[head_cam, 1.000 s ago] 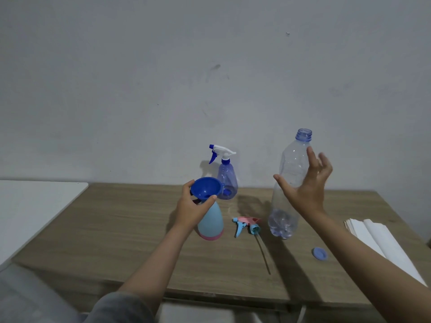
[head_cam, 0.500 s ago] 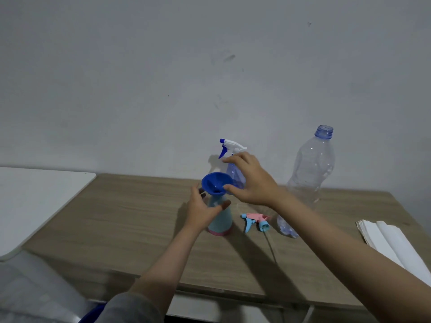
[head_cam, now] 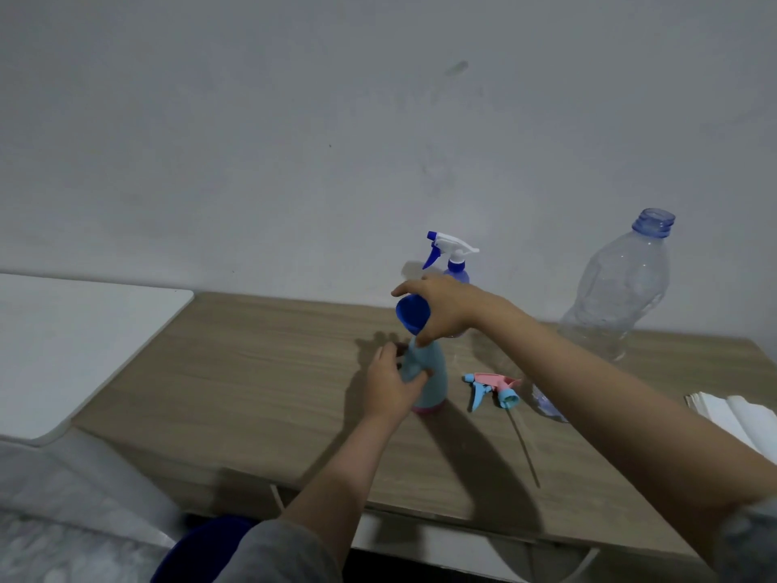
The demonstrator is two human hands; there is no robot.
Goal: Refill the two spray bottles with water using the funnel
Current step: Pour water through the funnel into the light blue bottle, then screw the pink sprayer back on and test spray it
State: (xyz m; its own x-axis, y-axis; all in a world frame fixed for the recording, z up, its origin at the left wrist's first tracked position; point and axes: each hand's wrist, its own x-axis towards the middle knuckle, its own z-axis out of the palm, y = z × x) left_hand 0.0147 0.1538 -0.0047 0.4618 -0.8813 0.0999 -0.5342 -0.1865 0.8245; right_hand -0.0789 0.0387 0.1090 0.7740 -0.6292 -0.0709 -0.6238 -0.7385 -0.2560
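My right hand grips the blue funnel and holds it tilted just above the neck of the light blue spray bottle. My left hand holds that bottle's body on the wooden table; the bottle has no spray head on it. Its pink and blue spray head lies on the table to the right, its tube pointing toward me. A second spray bottle, purple with a white and blue trigger, stands by the wall behind my right hand. A large clear water bottle stands open at the right.
A stack of white paper lies at the table's right edge. A white surface adjoins the table on the left. A blue object sits below the table's front edge.
My right hand has taken the funnel and lifted it off the light blue bottle's neck, tilting it. My left hand slid from the neck down to the bottle's body.
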